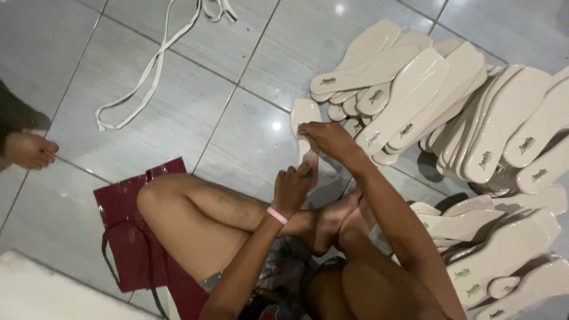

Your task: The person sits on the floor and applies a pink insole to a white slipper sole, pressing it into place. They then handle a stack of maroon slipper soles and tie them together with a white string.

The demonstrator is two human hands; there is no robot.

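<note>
While my left hand (pixel 291 188) and right hand (pixel 325 137) pinch one glossy cream plastic shoe insole (pixel 304 115) over the grey tiled floor (pixel 195 71), I judge many heaped cream insoles (pixel 438 101) remain unhandled.

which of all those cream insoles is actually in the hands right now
The lone cream insole left of the big pile, on the grey tile. The right hand and left hand both grip it; every other insole lies stacked untouched in the piles.
</note>
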